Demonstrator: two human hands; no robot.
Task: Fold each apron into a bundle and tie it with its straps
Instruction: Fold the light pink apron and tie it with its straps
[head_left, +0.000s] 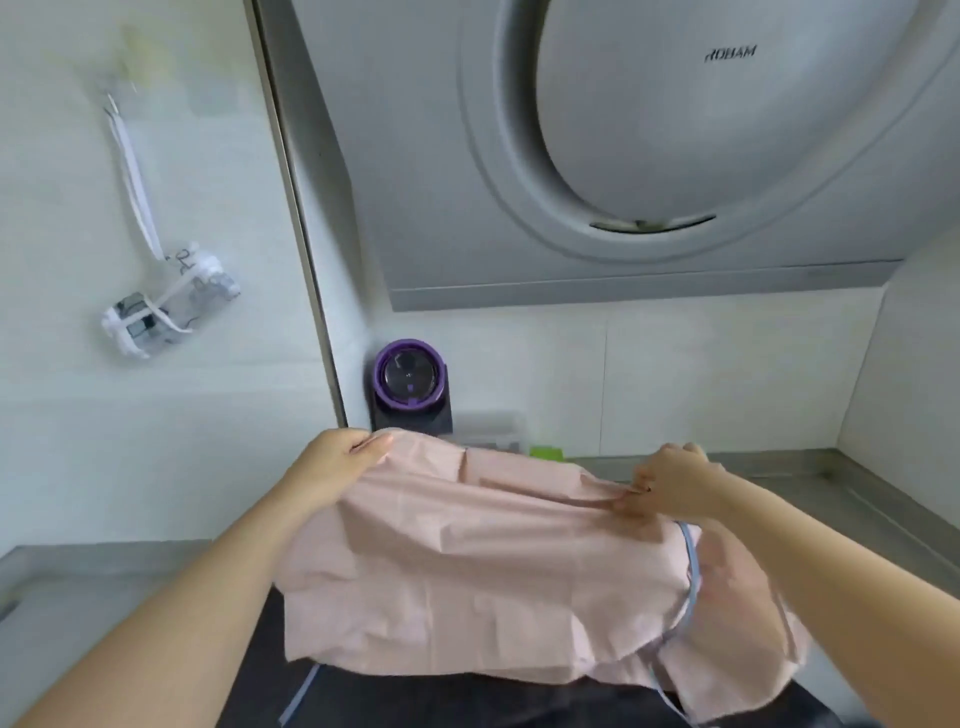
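While the head view was the only one on record, all notes come from it. Pink apron (467, 561) was held up off the worktop (810, 478), spread wide between both hands, its lower part draped over something dark near the body.

Left hand (337, 462): grip pinched the apron's top left edge, fingers curled over the hem. Right hand (670, 486): grip pinched a ridge of cloth at the top right. Judged reason: holding the two upper points taut flattens the cloth so a first fold can be made. No fold was set yet.

Blue strap (693, 577) hung loose down the right side, untied; a second length showed below the lower left edge.

On the left wall a white patterned bundle (166, 301) hung by its white straps, probably an apron already done.

Containers: purple-rimmed jar (410, 382) on a dark base at the back; contents not readable. Clear box (488, 431) beside it, mostly hidden by the apron.
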